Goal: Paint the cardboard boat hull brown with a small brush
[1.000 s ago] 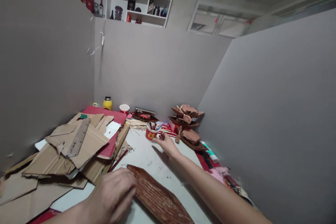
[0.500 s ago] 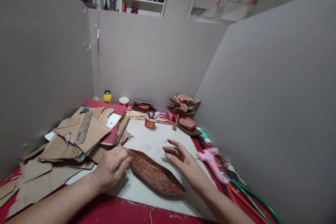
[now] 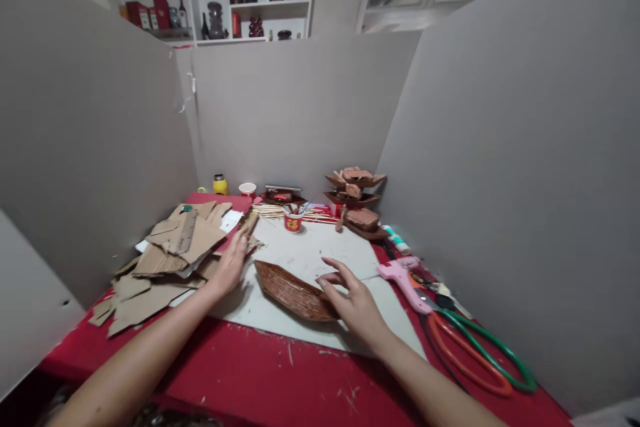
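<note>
A brown woven boat-shaped hull [image 3: 293, 291] lies on the white board [image 3: 310, 260] in front of me. My right hand [image 3: 353, 297] rests by its right end, fingers spread and curved, fingertips touching the rim. My left hand [image 3: 231, 265] reaches left of the hull toward the heap of cardboard pieces [image 3: 173, 250], fingers stretched out and holding nothing.
A steel ruler [image 3: 187, 231] lies on the cardboard. A red cup [image 3: 293, 219] of sticks, bamboo skewers [image 3: 270, 211] and stacked brown boat models [image 3: 357, 203] stand at the back. A pink glue gun [image 3: 403, 277] and green and orange cables [image 3: 475, 353] lie right. Grey partitions enclose the red table [image 3: 280, 380].
My right hand drew back from the red cup to the hull's right end. My left hand left the hull and reached to the cardboard. The view pulled back.
</note>
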### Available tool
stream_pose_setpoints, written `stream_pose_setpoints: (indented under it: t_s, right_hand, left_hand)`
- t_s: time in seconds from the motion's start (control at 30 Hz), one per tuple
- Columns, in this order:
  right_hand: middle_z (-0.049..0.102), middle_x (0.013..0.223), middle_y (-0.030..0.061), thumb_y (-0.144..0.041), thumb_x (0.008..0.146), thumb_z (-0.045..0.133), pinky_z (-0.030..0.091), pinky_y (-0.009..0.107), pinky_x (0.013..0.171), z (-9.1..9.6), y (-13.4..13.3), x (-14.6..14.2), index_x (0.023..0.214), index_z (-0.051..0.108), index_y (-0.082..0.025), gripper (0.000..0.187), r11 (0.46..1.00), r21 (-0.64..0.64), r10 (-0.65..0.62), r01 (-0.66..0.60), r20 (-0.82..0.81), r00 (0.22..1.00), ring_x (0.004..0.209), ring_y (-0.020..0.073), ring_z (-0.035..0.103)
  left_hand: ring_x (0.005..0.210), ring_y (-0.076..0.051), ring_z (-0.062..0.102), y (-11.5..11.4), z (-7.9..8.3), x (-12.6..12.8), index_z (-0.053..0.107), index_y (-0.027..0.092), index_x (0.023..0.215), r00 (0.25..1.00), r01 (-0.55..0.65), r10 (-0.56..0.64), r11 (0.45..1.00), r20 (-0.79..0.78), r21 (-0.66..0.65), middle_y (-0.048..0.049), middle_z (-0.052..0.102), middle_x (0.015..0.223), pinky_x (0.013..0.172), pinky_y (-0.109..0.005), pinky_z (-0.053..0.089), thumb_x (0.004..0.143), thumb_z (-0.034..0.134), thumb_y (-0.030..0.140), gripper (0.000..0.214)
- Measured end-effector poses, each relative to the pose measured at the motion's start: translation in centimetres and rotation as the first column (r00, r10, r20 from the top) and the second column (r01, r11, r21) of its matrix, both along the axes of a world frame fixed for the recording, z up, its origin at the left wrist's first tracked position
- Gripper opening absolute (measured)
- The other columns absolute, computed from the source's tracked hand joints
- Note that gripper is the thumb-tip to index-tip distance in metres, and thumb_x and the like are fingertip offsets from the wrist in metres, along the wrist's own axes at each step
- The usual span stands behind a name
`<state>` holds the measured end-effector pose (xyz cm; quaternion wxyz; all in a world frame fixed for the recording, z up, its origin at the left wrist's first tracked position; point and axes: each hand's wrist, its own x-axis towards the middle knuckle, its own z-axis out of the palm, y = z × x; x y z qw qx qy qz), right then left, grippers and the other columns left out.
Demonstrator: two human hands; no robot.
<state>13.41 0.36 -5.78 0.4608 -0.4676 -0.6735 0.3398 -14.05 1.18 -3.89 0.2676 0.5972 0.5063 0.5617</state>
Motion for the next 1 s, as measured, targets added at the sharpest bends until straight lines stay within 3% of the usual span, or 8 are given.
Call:
stream_pose_setpoints:
  t_s: [0.27, 0.4, 0.47, 0.5, 0.53, 0.73, 0.87, 1.0]
  right_hand:
    - [0.077, 0.076, 0.0085, -0.05, 0.079, 0.058, 0.05, 0.037, 0.056, 0.4, 0.4, 1.4, 0.116, 0.062, -0.025, 0.045, 0.982, 0.144, -0.129, 0.123, 0.037, 0.991, 0.066, 0.0293, 0.072]
    - [0.072, 0.063, 0.0091, -0.05, 0.079, 0.06, 0.047, 0.04, 0.05, 0.7, 1.4, 2.0, 0.104, 0.067, -0.028, 0.034, 0.951, 0.25, -0.199, 0.182, 0.044, 0.979, 0.045, 0.0264, 0.064]
    - [0.07, 0.063, 0.0097, -0.053, 0.084, 0.058, 0.049, 0.039, 0.052, 0.6, 1.3, 1.8, 0.106, 0.067, -0.023, 0.038, 0.935, 0.313, -0.192, 0.17, 0.041, 0.981, 0.055, 0.0282, 0.068]
    - [0.069, 0.062, 0.0086, -0.055, 0.086, 0.056, 0.05, 0.038, 0.052, 0.5, 1.2, 1.7, 0.107, 0.066, -0.02, 0.042, 0.931, 0.319, -0.203, 0.178, 0.045, 0.978, 0.058, 0.0272, 0.069]
    - [0.068, 0.063, 0.0071, -0.055, 0.089, 0.053, 0.051, 0.036, 0.054, 0.4, 1.1, 1.6, 0.11, 0.066, -0.018, 0.044, 0.93, 0.323, -0.205, 0.176, 0.057, 0.977, 0.059, 0.0249, 0.069]
    - [0.069, 0.099, 0.0043, -0.036, 0.099, 0.056, 0.058, 0.032, 0.07, -0.7, 2.3, 1.4, 0.118, 0.061, -0.017, 0.027, 0.93, 0.336, -0.223, 0.148, 0.196, 0.955, 0.075, 0.0137, 0.067]
    - [0.068, 0.104, 0.0052, -0.033, 0.099, 0.058, 0.059, 0.032, 0.071, -0.7, 2.2, 1.2, 0.119, 0.061, -0.017, 0.026, 0.929, 0.353, -0.194, 0.108, 0.216, 0.957, 0.079, 0.0147, 0.067]
    - [0.068, 0.096, 0.0035, -0.037, 0.1, 0.056, 0.058, 0.031, 0.067, -0.9, 2.1, 1.3, 0.118, 0.061, -0.016, 0.028, 0.92, 0.381, -0.176, 0.091, 0.194, 0.965, 0.072, 0.0129, 0.066]
  left_hand:
    - [0.104, -0.023, 0.064, 0.2, 0.3, 1.8, 0.058, 0.018, 0.126, 0.954, -0.102, 0.159, 0.97, 0.254, -0.222, -0.0097, 0.062, 0.125, 0.087, -0.044, 0.056, 0.095, 0.06, 0.035, 0.036]
    - [0.104, -0.023, 0.065, -0.7, 0.3, 1.8, 0.061, 0.017, 0.122, 0.946, -0.057, 0.141, 0.959, 0.292, -0.278, -0.0073, 0.064, 0.12, 0.087, -0.041, 0.056, 0.102, 0.044, 0.035, 0.033]
    - [0.106, -0.027, 0.064, -1.1, 0.2, 1.9, 0.062, 0.013, 0.121, 0.946, -0.013, 0.108, 0.954, 0.304, -0.3, -0.0055, 0.064, 0.117, 0.086, -0.042, 0.055, 0.104, 0.035, 0.037, 0.04]
    - [0.101, -0.022, 0.065, -1.2, 0.2, 2.0, 0.059, 0.017, 0.124, 0.944, 0.017, 0.091, 0.947, 0.318, -0.321, -0.0091, 0.063, 0.121, 0.084, -0.043, 0.056, 0.096, 0.058, 0.036, 0.034]
    - [0.101, -0.022, 0.065, -1.2, 0.1, 2.0, 0.058, 0.017, 0.126, 0.942, 0.048, 0.068, 0.943, 0.33, -0.331, -0.0094, 0.063, 0.123, 0.085, -0.043, 0.056, 0.094, 0.061, 0.036, 0.037]
    - [0.099, -0.023, 0.065, 0.9, -1.1, 1.0, 0.05, 0.019, 0.135, 0.922, 0.19, -0.062, 0.932, 0.383, -0.307, -0.0106, 0.063, 0.122, 0.087, -0.045, 0.054, 0.097, 0.048, 0.053, 0.052]
    - [0.092, -0.021, 0.067, 1.1, -1.4, 0.7, 0.045, 0.019, 0.142, 0.928, 0.191, -0.075, 0.937, 0.365, -0.293, -0.0112, 0.066, 0.116, 0.085, -0.043, 0.053, 0.098, 0.032, 0.062, 0.063]
    - [0.094, -0.021, 0.066, 1.1, -1.5, 0.8, 0.052, 0.019, 0.133, 0.929, 0.168, -0.054, 0.943, 0.366, -0.288, -0.0098, 0.065, 0.118, 0.084, -0.043, 0.054, 0.097, 0.047, 0.053, 0.05]
